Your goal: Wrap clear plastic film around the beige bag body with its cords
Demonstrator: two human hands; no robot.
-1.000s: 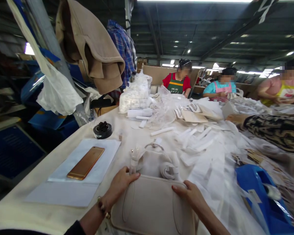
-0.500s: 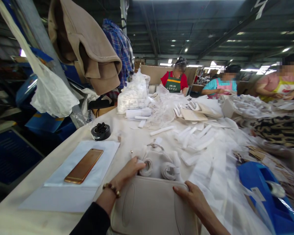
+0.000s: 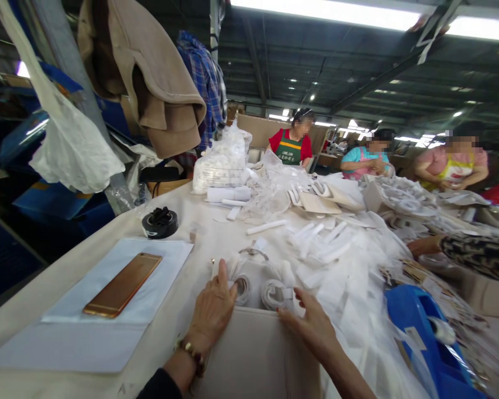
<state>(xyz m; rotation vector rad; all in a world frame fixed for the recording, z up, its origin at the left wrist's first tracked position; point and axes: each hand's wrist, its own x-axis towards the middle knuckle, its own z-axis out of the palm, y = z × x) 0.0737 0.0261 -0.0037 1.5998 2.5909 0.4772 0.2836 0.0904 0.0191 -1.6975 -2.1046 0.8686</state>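
Observation:
A pale beige bag [image 3: 260,354] lies at the table's near edge, its lower part cut off by the frame. Beyond its top edge sit two rolled white straps [image 3: 274,293], with a curved metal-coloured piece behind them. My left hand [image 3: 214,305], a beaded bracelet at its wrist, rests over the bag's upper left corner, fingers apart and beside the left roll. At the upper right corner is my right hand [image 3: 310,324], its fingers spread and touching the bag's edge near the right roll.
On the left, a gold phone [image 3: 125,285] lies on white sheets [image 3: 75,346], with black tape [image 3: 160,223] behind. White wrapping [image 3: 341,282] covers the right side, beside a blue container [image 3: 428,332]. A patterned sleeve [image 3: 478,255] reaches in at right. Three people work across the table.
My left hand has moved from the left roll's side onto the bag's corner, its fingers raised. My right hand's fingers have opened. The view has shifted, and another person's arm reaches in at right.

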